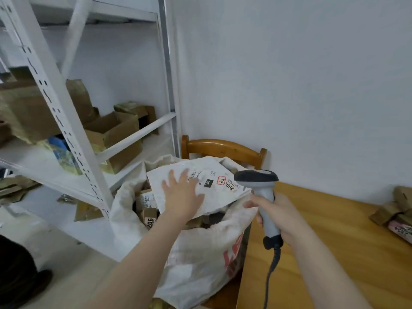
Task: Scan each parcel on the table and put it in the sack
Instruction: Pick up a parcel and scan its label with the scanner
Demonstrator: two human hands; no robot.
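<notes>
A flat white parcel [207, 175] with a printed label lies across the mouth of the white sack [200, 253], which stands beside the wooden table [334, 241]. My left hand [181, 194] lies on the parcel with its fingers spread straight. My right hand [283, 217] grips the handle of a grey barcode scanner [259, 181], whose head is just right of the parcel's label. Several small cardboard parcels [149, 210] sit inside the sack. At the table's far right edge lie more parcels [396, 210].
A wooden chair [223, 148] stands behind the sack against the white wall. To the left, a white metal shelf rack [66, 130] holds cardboard boxes. The scanner's cable [270, 275] hangs over the table edge. A dark shape [17, 270] is on the floor at the lower left.
</notes>
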